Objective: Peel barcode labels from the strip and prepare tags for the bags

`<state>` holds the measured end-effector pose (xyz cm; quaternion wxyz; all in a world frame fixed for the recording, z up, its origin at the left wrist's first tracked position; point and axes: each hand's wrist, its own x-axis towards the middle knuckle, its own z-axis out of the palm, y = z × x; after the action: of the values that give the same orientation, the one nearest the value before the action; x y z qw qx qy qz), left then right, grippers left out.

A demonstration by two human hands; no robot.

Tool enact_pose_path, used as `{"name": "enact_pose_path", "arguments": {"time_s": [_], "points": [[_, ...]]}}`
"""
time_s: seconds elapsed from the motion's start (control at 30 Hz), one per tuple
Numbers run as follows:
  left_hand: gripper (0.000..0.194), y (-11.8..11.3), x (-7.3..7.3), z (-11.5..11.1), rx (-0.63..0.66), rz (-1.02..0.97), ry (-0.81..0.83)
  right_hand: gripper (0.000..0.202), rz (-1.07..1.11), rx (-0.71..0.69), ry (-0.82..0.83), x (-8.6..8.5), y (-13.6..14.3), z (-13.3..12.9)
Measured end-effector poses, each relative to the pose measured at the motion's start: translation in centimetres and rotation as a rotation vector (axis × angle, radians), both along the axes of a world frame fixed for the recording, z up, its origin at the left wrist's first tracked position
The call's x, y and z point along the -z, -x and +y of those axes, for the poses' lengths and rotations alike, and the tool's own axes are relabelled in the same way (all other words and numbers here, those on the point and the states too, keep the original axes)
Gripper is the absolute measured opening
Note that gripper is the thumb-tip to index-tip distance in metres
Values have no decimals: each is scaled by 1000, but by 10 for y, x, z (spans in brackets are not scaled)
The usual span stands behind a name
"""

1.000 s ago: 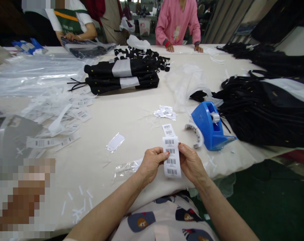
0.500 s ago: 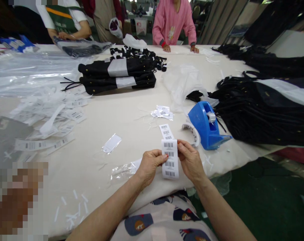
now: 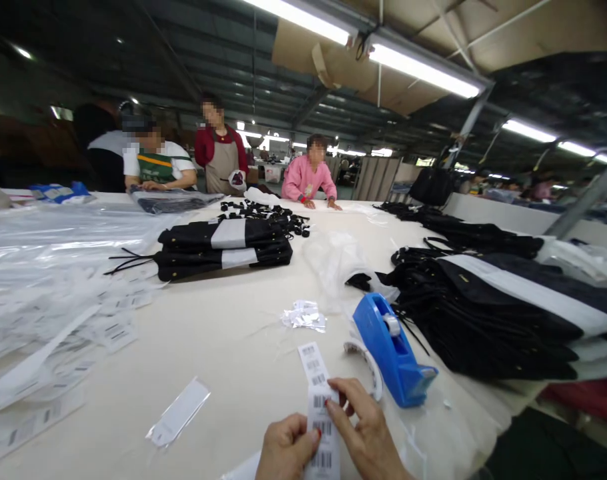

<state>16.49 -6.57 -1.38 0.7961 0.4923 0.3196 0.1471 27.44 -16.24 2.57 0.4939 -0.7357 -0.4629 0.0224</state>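
Note:
A strip of white barcode labels hangs between my hands at the bottom of the head view. My left hand grips its left edge, thumb on the front. On the right edge, my right hand pinches near the top, its thumb and fingers at the uppermost barcode. The strip continues up the table as a length of labels, with the curled label roll lying just to the right. Beyond it are a small pile of hang tags and, at left, a single bagged tag.
A blue tape dispenser stands right of my hands. Folded black garments are stacked at right, and black bundles with white bands lie ahead. Loose tags and clear plastic bags cover the left. People stand across the table.
The view has tipped upward, so the hands and table sit lower in the picture. My right hand has shifted onto the front of the label strip.

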Motion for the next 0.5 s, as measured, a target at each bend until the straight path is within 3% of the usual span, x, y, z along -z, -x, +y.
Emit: {"name": "enact_pose_path", "arguments": {"time_s": [0.17,0.3,0.5], "points": [[41,0,17,4,12,23,-62,16,38,7,20,2,1,2],[38,-1,18,4,0,16,-69,19,34,32,6,7,2,3],[30,-4,20,4,-45,39,-92,15,-156,12,-63,11,0,3]]}}
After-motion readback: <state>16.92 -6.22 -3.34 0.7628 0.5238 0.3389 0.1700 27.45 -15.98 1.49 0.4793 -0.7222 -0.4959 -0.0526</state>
